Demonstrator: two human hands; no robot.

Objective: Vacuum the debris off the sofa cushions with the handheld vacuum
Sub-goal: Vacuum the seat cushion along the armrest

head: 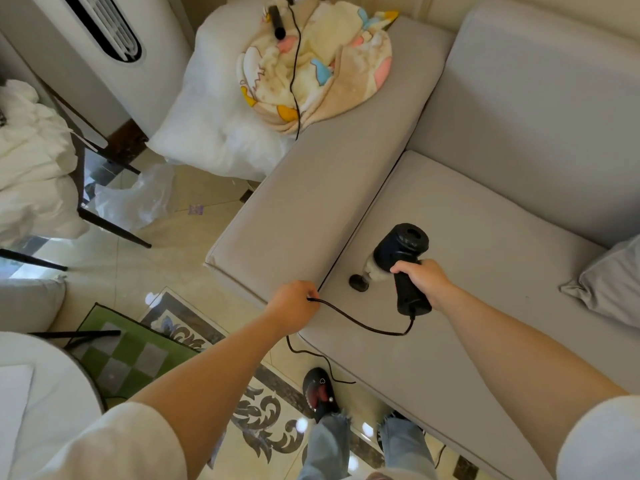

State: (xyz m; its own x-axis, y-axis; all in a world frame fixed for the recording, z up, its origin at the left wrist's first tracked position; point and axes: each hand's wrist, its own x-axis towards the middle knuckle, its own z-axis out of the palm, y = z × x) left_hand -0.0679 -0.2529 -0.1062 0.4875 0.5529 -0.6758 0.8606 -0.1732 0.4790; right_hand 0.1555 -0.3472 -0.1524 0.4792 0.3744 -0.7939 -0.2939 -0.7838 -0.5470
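A black handheld vacuum [398,252] stands nose-down on the grey sofa seat cushion [467,258], its round nozzle [359,282] touching the fabric near the seam with the armrest. My right hand [420,277] is closed around its handle. The vacuum's black cord [363,323] loops from the handle's base across the cushion's front to my left hand [294,304], which pinches it at the cushion's corner. From there the cord drops to the floor.
The wide grey armrest [322,188] carries a patterned blanket [311,64] with another black cord and a black tool on it. A grey pillow [609,285] lies at the right. A white cushion [214,109], chair legs [114,226] and a green mat [128,351] stand left.
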